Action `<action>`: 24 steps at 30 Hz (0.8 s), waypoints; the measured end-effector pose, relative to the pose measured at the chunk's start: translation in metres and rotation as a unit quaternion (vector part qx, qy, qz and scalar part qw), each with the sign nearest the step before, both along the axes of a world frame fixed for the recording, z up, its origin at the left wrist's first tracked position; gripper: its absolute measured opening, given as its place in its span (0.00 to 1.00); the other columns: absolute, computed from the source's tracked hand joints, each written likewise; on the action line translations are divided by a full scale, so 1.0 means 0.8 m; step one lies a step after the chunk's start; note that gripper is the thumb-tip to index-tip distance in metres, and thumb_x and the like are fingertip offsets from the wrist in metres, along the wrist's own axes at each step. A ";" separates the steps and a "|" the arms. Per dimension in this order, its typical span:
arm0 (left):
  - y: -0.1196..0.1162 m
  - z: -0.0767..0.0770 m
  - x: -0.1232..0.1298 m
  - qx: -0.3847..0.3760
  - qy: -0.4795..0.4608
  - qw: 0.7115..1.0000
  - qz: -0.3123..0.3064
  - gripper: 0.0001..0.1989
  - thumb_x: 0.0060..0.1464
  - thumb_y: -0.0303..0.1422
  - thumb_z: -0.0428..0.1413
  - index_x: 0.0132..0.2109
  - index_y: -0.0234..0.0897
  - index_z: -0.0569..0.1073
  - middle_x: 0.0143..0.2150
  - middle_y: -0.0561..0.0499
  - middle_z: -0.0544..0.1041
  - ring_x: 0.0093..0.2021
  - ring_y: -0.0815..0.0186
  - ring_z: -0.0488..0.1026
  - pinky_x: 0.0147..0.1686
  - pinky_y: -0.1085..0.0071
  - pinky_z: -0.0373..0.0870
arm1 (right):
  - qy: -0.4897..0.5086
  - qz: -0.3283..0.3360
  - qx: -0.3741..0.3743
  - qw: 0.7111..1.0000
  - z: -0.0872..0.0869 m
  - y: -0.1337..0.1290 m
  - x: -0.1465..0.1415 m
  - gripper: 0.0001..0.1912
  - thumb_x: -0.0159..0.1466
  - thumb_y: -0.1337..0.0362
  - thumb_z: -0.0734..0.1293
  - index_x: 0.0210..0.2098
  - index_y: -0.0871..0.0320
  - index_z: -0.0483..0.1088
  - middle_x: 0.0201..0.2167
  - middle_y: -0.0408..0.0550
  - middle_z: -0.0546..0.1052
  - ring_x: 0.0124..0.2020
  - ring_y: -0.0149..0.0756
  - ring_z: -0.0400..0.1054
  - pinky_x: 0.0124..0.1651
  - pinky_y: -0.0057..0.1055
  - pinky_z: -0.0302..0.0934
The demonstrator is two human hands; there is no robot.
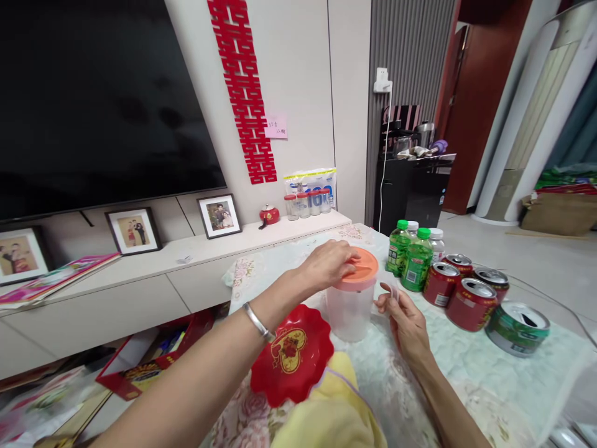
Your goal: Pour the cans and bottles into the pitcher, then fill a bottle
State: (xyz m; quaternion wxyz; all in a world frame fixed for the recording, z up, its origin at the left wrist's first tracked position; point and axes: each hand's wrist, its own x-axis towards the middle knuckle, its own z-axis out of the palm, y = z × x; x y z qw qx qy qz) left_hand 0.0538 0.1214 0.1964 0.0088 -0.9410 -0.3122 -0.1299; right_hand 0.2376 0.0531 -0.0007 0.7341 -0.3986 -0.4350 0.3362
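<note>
A clear plastic pitcher [352,314] with an orange lid [366,269] stands upright on the cloth-covered table. My left hand [332,261] reaches over its top, with the fingers curled on the lid. On the pitcher's right side, my right hand [407,320] grips the clear handle [392,287] between thumb and fingers. The lid sits on the pitcher's rim. A red scalloped plate [321,364] with a gold heart design lies below my left forearm. A yellow cloth [333,414] is bunched at the plate's near edge.
Green-capped bottles [416,264] and several cans [471,305] stand right of my right hand; a green can [517,330] is nearest. Behind the table, a low cabinet [200,264] holds framed photos [220,216], a red pot [269,215] and red-lidded jars [303,205].
</note>
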 end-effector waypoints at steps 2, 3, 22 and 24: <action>0.007 -0.001 0.006 -0.003 0.021 1.000 -0.010 0.09 0.62 0.29 0.59 0.47 0.43 0.81 0.45 0.50 0.83 0.48 0.59 0.78 0.47 0.67 0.72 | -0.005 0.001 0.002 1.000 -0.002 0.000 0.000 0.29 0.63 0.40 0.73 0.51 0.57 0.75 0.29 0.44 0.72 0.32 0.34 0.66 0.42 0.33 0.65; 0.009 -0.002 0.008 -0.003 0.029 0.999 -0.012 0.09 0.62 0.29 0.58 0.46 0.44 0.81 0.44 0.50 0.82 0.48 0.59 0.78 0.47 0.67 0.71 | -0.007 0.000 0.003 1.000 -0.003 0.001 -0.001 0.29 0.63 0.40 0.72 0.52 0.57 0.75 0.29 0.43 0.71 0.32 0.33 0.66 0.42 0.32 0.64; 0.012 -0.017 0.019 0.019 0.050 0.998 0.045 0.04 0.63 0.33 0.54 0.39 0.42 0.73 0.41 0.50 0.79 0.43 0.57 0.69 0.32 0.65 0.59 | -0.066 -0.046 0.015 0.997 -0.007 -0.001 -0.007 0.22 0.68 0.44 0.69 0.44 0.57 0.73 0.27 0.41 0.68 0.30 0.32 0.63 0.38 0.30 0.58; 0.008 -0.013 0.021 0.016 0.057 0.997 0.058 0.03 0.63 0.33 0.55 0.39 0.42 0.73 0.42 0.50 0.79 0.44 0.56 0.70 0.32 0.65 0.60 | -0.070 -0.049 0.015 0.996 -0.007 0.000 -0.006 0.21 0.68 0.44 0.68 0.44 0.57 0.73 0.27 0.41 0.69 0.30 0.32 0.63 0.38 0.30 0.58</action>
